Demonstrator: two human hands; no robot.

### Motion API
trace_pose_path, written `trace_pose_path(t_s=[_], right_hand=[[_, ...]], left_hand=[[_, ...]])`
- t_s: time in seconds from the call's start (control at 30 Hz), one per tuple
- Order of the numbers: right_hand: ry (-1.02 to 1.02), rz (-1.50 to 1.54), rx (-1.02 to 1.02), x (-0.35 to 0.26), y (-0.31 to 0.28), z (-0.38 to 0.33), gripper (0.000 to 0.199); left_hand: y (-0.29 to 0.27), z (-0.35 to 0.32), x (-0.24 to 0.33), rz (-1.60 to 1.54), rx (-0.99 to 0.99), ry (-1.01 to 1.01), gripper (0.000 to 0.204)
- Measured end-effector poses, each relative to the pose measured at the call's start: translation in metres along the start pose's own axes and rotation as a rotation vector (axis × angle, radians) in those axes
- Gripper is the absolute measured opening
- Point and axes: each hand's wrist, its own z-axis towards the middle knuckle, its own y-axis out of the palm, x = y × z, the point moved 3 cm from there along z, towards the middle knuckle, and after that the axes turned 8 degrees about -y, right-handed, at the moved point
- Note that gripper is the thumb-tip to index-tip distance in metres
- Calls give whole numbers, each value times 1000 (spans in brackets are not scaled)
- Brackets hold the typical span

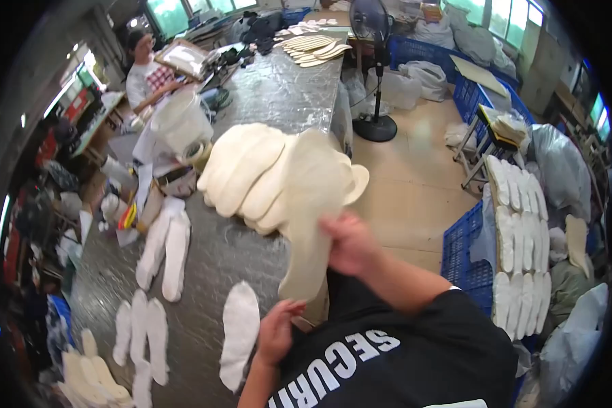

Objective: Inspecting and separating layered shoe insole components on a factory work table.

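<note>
Insole, cream [304, 258], over desk [197, 285] edge, side pinched by right hand [352, 245]; left hand [276, 333] by its lower tip, whether gripping unclear. Work seemingly midway: one in hand, cream pile [245, 170] remaining, white insoles [241, 333] laid out.

So the bare right hand [350, 245] was out front, higher in the view than the other one, fingers [333, 228] curled in and that grip looking pretty closed. Kinda blurry, so I couldn't make out every finger. The bare right forearm [404, 279] angled up and leftward out of a short black sleeve [466, 319], with the wrist [375, 262] roughly in line. The bare left hand [276, 332] sat lower, fingers bent and pointing up and to the right. Couldn't tell how tight that grip was, tbh. The bare left forearm [257, 384] came up from the lower edge, partly cut off. Hands were apart.
</note>
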Motion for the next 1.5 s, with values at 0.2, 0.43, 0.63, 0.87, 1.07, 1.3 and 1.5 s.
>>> trace_pose_path(t_s=[0.2,0.43,0.63,0.87,1.07,1.3,1.5], right_hand=[[-416,231,151,-155,-91,123,37],[-627,390,741,-192,-245,208,42],[-616,369,1177,-156,-404,94,45],[-348,-298,1978,-159,-437,-140,50],[-393,-166,1731,-263,-417,-137,47],[-402,-315,1446,-346,-386,-68,28],[-304,13,1341,-350,-367,-29,21]], left_hand=[[29,53,-15,1149,-163,368,30],[9,39,-47,1030,-296,151,28],[-16,45,-48,1042,-335,10,28],[12,95,-73,976,-367,37,28],[68,167,-95,920,-432,103,28],[121,228,-126,970,-605,66,28],[121,296,-142,1090,-726,11,28]])
